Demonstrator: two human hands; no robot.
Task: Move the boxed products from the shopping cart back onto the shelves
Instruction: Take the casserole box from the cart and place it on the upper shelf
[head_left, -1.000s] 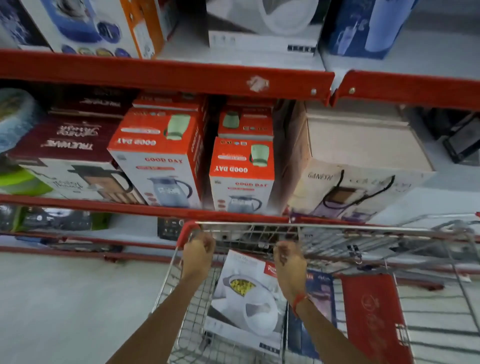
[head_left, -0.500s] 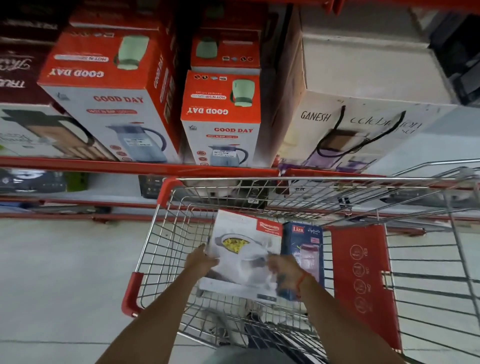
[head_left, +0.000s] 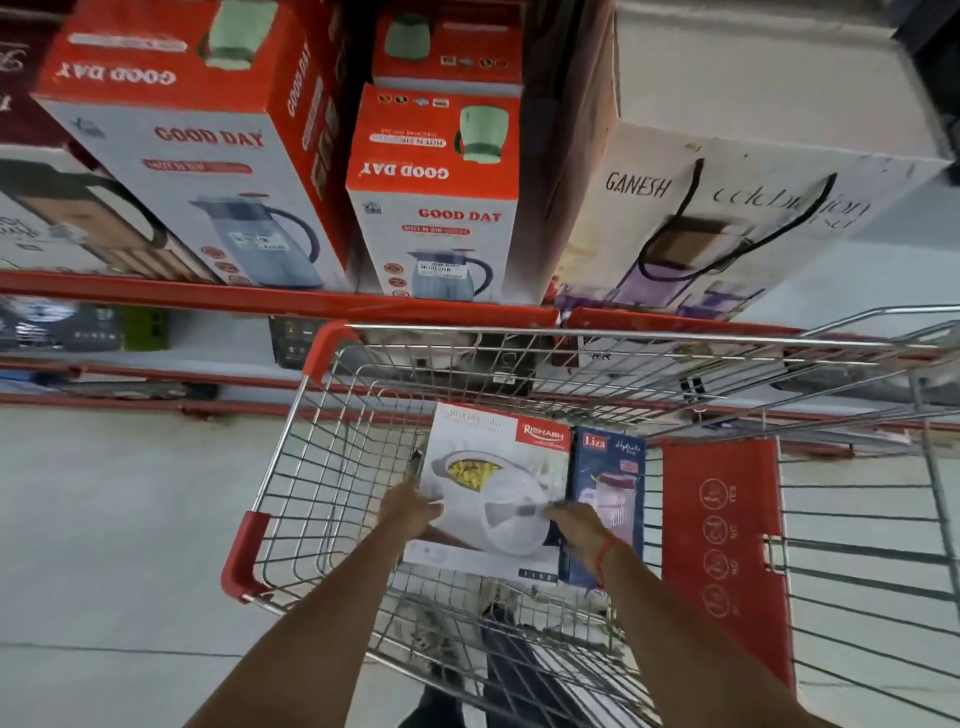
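A wire shopping cart with red corner guards stands against the red shelf rail. Inside it lies a white Riehabh casserole box, and a dark blue Liza jug box stands right beside it. My left hand grips the white box's left edge. My right hand holds its right edge, between the two boxes. Both arms reach down over the cart's near rim.
On the shelf above the cart stand two orange-and-white Good Day jug boxes, and a large Ganesh box to the right. A red cart panel sits right of the boxes. A lower shelf holds dark items; grey floor lies to the left.
My hands left the cart's far rim, dropped into the basket and closed on the sides of the white box. My view tilted downward and nearer the cart.
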